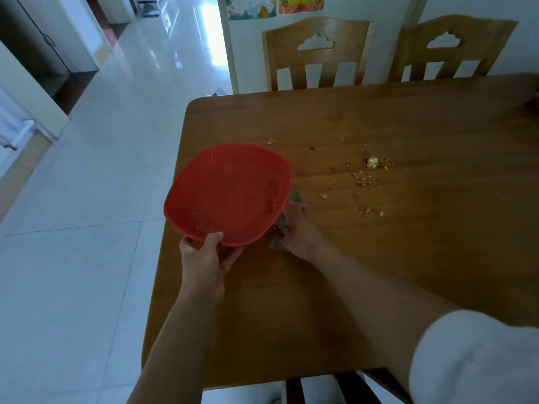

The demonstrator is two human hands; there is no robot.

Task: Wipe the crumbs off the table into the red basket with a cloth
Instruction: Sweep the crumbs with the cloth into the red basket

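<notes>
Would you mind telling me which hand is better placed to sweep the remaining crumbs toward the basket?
The right hand: it already holds the cloth on the table, nearest the crumbs. The left hand is busy gripping the red basket by its rim.

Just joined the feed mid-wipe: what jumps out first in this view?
The red basket stands out first, held by its near rim in the left hand over the table's left edge. Just right of it, the right hand rests on a grey cloth on the wood. Beyond the cloth, crumbs lie scattered across the middle of the table, not yet swept in.
</notes>
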